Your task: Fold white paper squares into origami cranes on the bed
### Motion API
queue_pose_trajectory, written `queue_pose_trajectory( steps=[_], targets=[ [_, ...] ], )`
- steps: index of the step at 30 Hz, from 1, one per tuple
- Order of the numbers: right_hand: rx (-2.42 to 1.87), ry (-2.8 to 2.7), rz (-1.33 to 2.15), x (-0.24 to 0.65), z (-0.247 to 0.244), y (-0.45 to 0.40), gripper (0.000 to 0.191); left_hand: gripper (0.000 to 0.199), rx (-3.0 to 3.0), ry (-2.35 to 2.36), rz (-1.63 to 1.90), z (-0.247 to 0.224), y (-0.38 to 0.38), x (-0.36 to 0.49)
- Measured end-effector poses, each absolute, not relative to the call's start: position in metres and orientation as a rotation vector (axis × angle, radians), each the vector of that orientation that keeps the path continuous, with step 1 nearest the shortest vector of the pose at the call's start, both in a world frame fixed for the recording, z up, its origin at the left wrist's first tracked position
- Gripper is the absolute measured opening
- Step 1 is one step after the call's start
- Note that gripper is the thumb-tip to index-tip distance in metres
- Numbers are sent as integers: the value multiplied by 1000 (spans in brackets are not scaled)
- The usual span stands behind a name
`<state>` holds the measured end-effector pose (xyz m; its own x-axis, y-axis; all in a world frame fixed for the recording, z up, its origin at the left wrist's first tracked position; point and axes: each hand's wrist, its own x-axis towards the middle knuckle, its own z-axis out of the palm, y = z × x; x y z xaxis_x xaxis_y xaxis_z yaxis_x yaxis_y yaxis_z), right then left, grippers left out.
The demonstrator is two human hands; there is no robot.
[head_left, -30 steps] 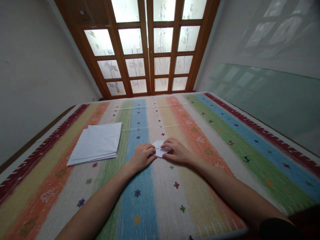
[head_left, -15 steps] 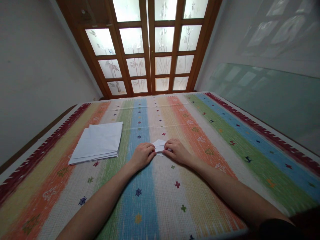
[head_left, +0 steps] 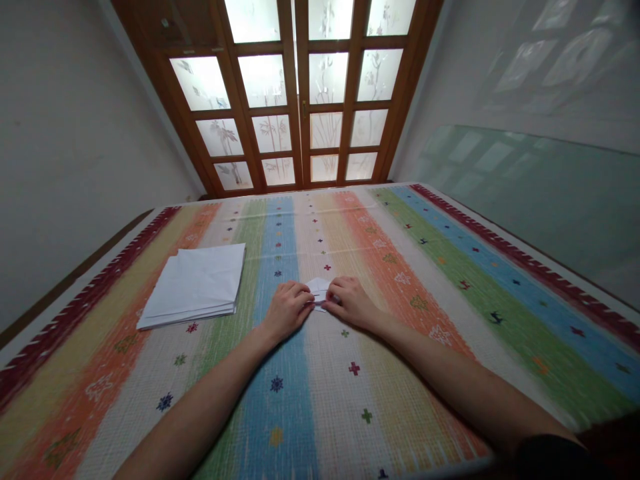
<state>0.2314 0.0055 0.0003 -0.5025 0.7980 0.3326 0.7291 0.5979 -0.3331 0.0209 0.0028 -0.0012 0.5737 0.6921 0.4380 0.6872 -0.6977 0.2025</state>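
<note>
Head view: two bare hands meet over a small piece of folded white paper (head_left: 319, 287), near the middle of the frame. Left hand (head_left: 287, 310): fingers (head_left: 301, 289) drawn in narrow, holding the left end of the folded paper, thumb on the near side. Right hand (head_left: 353, 303): fingers (head_left: 335, 288) likewise narrow and curled, holding the right end. A short dark line shows on the paper between the hands; its far edge rises to a blunt point. Finer folds too small to read, and partly covered by the fingers.

Location of folded paper: low over or on a striped cloth (head_left: 353, 400), on a pale band just beside a blue one. Contact with the cloth cannot be confirmed from this angle. The cloth covers the surface (head_left: 75, 273); its bands run away from the person, printed with small crosses, stars and animal figures.

Paper stack (head_left: 193, 283): white sheets, edges slightly out of line, lying flat to the left of the left hand and well apart from it. Forearms enter from the near side; a black sleeve (head_left: 553, 457) shows on the right arm. Beyond the far edge: wooden doors (head_left: 301, 133) with frosted, plant-patterned panes. A greenish glass panel (head_left: 540, 193) stands along the right wall (head_left: 500, 100)
</note>
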Motion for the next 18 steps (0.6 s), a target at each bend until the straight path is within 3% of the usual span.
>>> queue_pose_trajectory(
  steps=[9,18],
  targets=[
    [-1018,-2373,359,243,-3,10,5,16,2862,1109,618,-5,3,18],
    [-1098,-2306,445,239,-1,11,11,21,2709,1297,552,2,-2,27]
  ],
)
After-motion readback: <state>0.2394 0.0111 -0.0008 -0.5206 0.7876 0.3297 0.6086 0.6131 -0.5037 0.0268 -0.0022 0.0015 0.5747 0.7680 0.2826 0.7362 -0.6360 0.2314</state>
